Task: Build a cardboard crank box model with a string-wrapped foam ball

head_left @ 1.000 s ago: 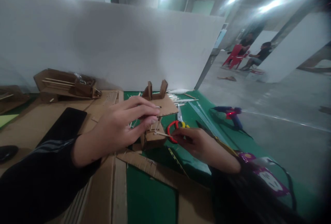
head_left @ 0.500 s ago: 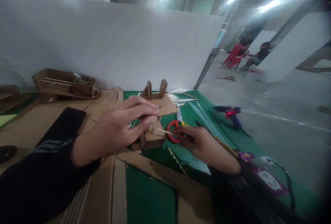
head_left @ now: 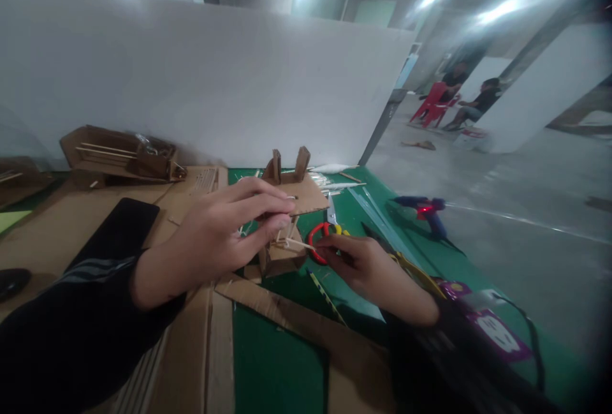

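A small cardboard model (head_left: 310, 196) stands in the middle, with two upright tabs on its top panel and a box-like base (head_left: 285, 263) below. My left hand (head_left: 224, 222) is closed at the panel's near left edge, thumb and fingers pinched together; they hide part of the model. A tiny pale tip shows at those fingertips. My right hand (head_left: 370, 267) pinches a thin wooden stick (head_left: 301, 243), whose far end reaches a whitish loop at the model's front. Red-handled scissors (head_left: 316, 233) lie just behind my right fingertips.
A glue gun (head_left: 428, 211) with a red light lies on the green table at right, near a purple power strip (head_left: 500, 334). Cardboard strips (head_left: 272, 302) lie in front, a black phone (head_left: 119, 229) at left. Another cardboard build (head_left: 105, 155) stands behind. Two people sit far off.
My right hand has shifted very slightly left with the stick. My left hand and the cardboard model look unmoved.
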A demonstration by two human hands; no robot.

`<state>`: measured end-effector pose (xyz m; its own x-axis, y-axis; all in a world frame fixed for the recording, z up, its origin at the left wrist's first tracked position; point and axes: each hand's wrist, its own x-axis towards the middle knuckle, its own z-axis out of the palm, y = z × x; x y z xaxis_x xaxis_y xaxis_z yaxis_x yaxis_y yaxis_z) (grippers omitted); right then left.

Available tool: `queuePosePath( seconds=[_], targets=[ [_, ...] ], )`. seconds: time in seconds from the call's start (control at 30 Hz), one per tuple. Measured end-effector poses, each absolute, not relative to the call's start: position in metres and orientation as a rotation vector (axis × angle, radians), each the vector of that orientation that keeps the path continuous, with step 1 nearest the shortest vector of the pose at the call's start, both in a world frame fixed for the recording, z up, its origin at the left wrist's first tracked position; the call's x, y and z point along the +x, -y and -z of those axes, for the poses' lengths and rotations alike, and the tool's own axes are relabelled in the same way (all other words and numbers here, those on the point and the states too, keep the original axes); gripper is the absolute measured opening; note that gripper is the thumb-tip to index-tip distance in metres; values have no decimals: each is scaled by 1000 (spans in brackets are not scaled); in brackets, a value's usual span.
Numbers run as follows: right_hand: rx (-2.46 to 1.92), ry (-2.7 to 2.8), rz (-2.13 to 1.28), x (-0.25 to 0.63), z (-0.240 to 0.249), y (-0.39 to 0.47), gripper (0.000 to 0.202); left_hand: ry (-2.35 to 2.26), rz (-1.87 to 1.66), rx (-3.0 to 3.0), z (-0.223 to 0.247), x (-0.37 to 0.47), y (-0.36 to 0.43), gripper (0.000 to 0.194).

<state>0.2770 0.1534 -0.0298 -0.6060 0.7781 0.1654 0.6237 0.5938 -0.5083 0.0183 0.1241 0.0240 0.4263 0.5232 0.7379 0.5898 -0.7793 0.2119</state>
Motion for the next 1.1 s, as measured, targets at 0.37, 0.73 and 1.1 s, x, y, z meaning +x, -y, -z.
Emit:
queuePosePath(
  seconds=[0.37, 0.73, 1.1],
  targets=[
    [-1124, 2464, -553, 277, 28, -154, 24, 1005, 1286, -2584, -23, 18, -124, 16],
    [-1141, 2446, -509, 277, 25, -153, 21, 1009, 1288, -2584, -24, 19, -124, 17],
    [-1069, 2392, -495, 279, 34, -154, 14, 1017, 1271, -2581, -23, 18, -124, 17]
  ],
)
